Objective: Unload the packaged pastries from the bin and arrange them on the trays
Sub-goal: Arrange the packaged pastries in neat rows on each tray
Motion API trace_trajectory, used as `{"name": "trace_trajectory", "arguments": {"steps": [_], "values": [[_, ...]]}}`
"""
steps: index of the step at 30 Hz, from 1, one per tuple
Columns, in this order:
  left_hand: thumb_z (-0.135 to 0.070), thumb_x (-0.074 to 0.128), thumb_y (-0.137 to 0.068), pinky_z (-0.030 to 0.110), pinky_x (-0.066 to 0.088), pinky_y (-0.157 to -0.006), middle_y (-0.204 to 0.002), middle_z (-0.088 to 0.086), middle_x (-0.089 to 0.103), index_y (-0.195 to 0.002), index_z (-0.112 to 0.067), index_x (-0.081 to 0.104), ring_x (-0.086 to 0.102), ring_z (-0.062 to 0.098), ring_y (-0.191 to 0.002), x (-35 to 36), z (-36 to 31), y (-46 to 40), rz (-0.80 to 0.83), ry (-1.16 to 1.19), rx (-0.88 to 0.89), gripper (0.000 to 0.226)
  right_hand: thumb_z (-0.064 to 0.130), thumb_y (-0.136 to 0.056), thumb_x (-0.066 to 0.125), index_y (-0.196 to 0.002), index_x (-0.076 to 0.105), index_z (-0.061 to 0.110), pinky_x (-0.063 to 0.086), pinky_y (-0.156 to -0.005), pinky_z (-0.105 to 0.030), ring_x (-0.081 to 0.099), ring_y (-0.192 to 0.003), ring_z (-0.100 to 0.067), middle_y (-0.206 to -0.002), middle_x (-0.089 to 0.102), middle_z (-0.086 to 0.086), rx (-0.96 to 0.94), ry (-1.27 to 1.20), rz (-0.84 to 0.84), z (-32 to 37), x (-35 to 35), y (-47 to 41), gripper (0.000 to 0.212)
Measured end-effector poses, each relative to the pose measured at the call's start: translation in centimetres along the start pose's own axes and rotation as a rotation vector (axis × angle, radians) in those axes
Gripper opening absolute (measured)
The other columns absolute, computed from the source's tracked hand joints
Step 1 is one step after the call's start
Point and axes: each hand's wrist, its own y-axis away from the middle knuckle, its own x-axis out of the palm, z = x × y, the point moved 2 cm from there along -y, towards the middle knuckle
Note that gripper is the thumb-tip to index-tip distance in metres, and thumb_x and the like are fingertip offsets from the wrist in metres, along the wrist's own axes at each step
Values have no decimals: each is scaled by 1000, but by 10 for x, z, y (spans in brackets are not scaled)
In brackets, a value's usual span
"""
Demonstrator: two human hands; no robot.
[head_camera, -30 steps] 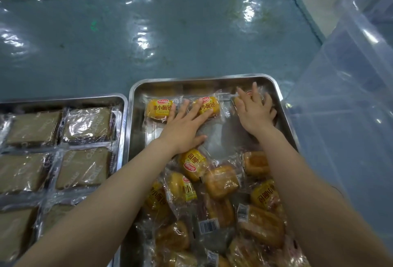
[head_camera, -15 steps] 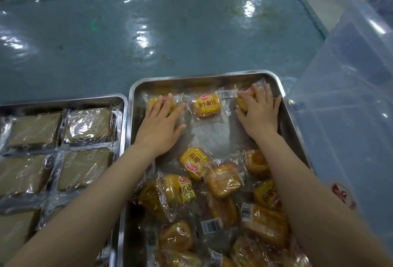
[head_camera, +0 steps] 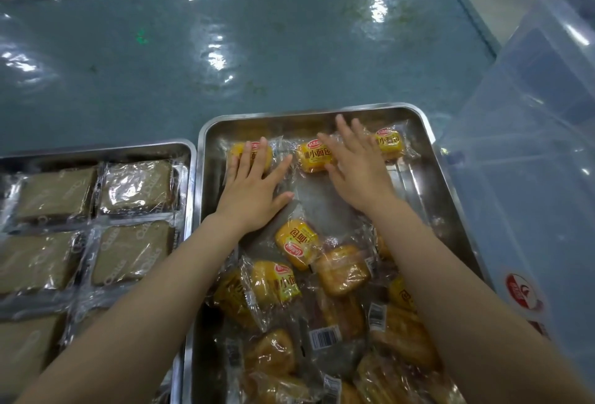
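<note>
A steel tray holds a back row of three yellow-labelled bun packs. My left hand lies flat with straight fingers on the left pack. My right hand lies flat between the middle pack and the right pack, its fingers over the wrapper edges. Nearer me, several bun packs lie in a loose heap across the tray. The clear plastic bin stands at the right.
A second steel tray on the left holds several flat brown pastries in clear wrappers, laid in rows. Both trays sit on a blue-green table under shiny plastic sheeting. The bin wall stands close against the right tray's edge.
My right hand has slid left off the far-right pack, which now lies uncovered. My left hand stays on the left pack, having moved there from the middle a second ago.
</note>
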Motion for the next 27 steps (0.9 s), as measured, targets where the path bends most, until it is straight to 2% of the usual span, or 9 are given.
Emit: {"name": "trace_trajectory", "arguments": {"steps": [4,7,10,12,13,15,20,24,27], "values": [[-60,21,-90,41,-35,-98,-150,0,-33,-146,-42,-8,-41,21,-132,-8,0,9,-117,13,4,66,33,-99,44,-149,23,38,-9,-114,-51,2,-147,-23,-160,12,3,25,98,95,6,13,2,54],[-51,27,-92,38,-28,-106,-154,-2,-20,-149,-37,7,-31,18,-138,-17,-1,24,-206,95,9,61,35,-98,45,-150,20,36,-11,-114,-49,-4,-147,-24,-161,8,2,42,79,83,5,11,7,57],[-34,51,-92,37,14,-114,-152,-3,30,-134,-30,48,19,18,-143,-24,0,46,-254,359,-28,42,33,-96,52,-148,28,33,2,-118,-44,5,-147,-23,-159,16,1,36,-40,47,10,-3,18,58],[-32,59,-89,26,42,-94,-119,-13,60,-111,-33,62,55,9,-112,-22,3,61,-175,584,-104,22,30,-92,60,-140,44,29,22,-110,-35,29,-139,-22,-150,38,2,88,-224,23,14,-16,31,51],[-34,61,-88,22,49,-80,-104,-18,64,-103,-35,63,61,4,-96,-21,2,67,-95,691,-148,15,31,-90,63,-135,51,28,30,-102,-30,40,-131,-19,-141,48,4,117,-311,46,14,-22,38,47],[-40,65,-84,20,49,-62,-93,-16,65,-101,-33,64,63,5,-83,-16,-1,76,77,847,-227,18,36,-87,67,-127,57,30,38,-89,-25,51,-115,-11,-127,58,9,158,-433,181,17,-31,55,42],[-31,75,-78,25,52,-67,-90,-6,67,-91,-26,65,64,11,-82,-14,-10,84,210,884,-318,17,41,-74,78,-121,61,30,51,-86,-27,59,-98,-5,-107,65,11,213,-496,564,28,-41,89,50],[-14,68,-84,19,46,-54,-81,-5,67,-81,-20,65,62,8,-71,-22,-9,91,59,985,-361,8,28,-80,75,-95,73,30,50,-73,-20,60,-84,0,-90,68,15,202,-477,500,29,-46,94,16],[-6,59,-88,24,53,-65,-86,2,67,-84,-13,62,64,15,-75,-35,-1,95,-112,1140,-452,9,23,-83,71,-82,68,33,43,-63,-14,60,-80,1,-83,66,17,198,-485,408,28,-50,94,10]]}}
